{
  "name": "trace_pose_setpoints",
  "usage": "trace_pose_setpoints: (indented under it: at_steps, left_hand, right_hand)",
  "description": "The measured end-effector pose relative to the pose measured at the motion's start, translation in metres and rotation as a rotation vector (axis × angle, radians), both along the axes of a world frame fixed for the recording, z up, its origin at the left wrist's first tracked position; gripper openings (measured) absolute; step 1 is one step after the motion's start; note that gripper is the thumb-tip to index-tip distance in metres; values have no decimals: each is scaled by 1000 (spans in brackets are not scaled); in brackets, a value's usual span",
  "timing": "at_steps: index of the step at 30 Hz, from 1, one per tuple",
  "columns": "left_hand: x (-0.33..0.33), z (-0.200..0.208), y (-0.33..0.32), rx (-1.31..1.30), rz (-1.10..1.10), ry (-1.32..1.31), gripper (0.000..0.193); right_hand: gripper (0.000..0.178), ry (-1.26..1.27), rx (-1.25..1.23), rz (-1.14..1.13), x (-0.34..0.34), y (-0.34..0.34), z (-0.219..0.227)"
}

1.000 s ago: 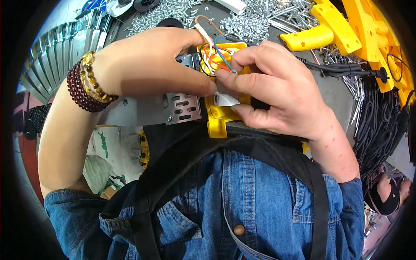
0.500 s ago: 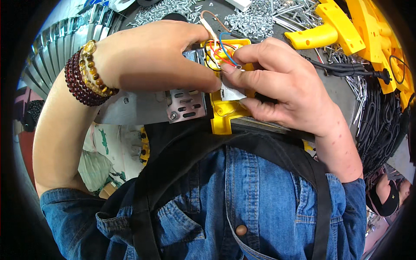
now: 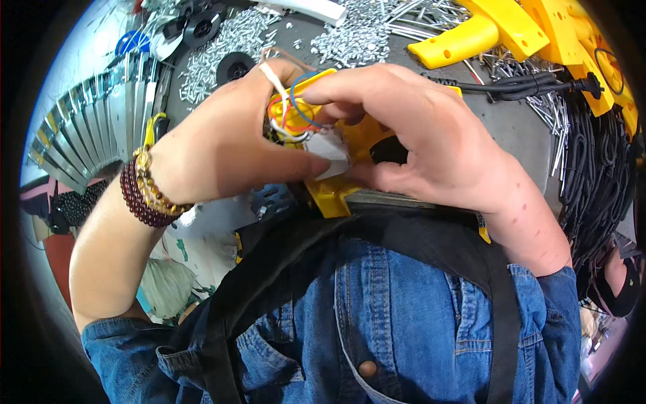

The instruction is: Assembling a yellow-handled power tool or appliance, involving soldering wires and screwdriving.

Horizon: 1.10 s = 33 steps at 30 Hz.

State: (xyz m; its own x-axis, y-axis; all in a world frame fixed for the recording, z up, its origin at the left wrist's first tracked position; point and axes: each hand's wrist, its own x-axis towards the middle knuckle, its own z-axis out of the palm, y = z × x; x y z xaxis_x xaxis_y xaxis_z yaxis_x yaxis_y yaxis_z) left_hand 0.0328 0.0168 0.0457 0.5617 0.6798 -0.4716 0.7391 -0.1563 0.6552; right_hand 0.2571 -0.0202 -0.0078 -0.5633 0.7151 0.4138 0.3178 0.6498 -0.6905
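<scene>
While the grey counter (image 3: 531, 135) spreads across the upper frame, your left hand (image 3: 222, 145) and right hand (image 3: 431, 135) meet over the yellow housing (image 3: 367, 137), just above the middle of the frame. Its full long axis is covered by your hands; the part you can see runs from top to bottom of the frame between them. At its lower left, a slotted metal plate (image 3: 272, 197) shows dimly beneath your left hand.

Inside the gap lies a white piece (image 3: 328, 151), right of your left thumb and just left of your right thumb. Your left thumb seems to press its lower left edge; your left fingers are hidden, so I cannot tell what they clamp. Your right thumb and forefinger stand apart, and the other right fingertips curl close to the wire ends; whether they pinch anything, I cannot tell. The blue wire (image 3: 294, 108) arcs down and right toward those fingertips, so the right hand is nearer its end, while the red wires (image 3: 285, 122) loop along the edge of your left hand.

Against the earlier frames, hands and housing sit farther left in the view, the metal plate is more hidden, and your right forefinger reaches across the housing's top, where it was bent above the wire ends.
</scene>
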Motion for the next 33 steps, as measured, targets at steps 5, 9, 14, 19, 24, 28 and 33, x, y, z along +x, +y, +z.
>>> trace_pose_setpoints:
  at_steps: [5, 9, 14, 19, 24, 28, 33]
  left_hand:
    - [8, 7, 3, -100, 48, -5, 71]
    - [7, 2, 1, -102, 73, -17, 74]
    - [-1, -11, 0, 56, 19, -103, 74]
    - [0, -9, 2, 67, 14, -105, 75]
    - [-1, -11, -1, 50, 34, -135, 73]
    - [4, -6, -2, -19, 78, -110, 73]
    - [7, -1, -5, -34, 107, -145, 69]
  right_hand:
    - [61, 100, 53, 43, 9, 3, -2]
    - [49, 74, 53, 30, 7, -1, -5]
    - [45, 2, 179, -33, 0, -4, -8]
    - [37, -40, 154, -10, -3, -4, -9]
    - [32, -99, 120, 6, -3, -4, 0]
    - [35, -44, 179, -15, 1, -1, -6]
    - [40, 9, 158, 44, 6, 3, -1]
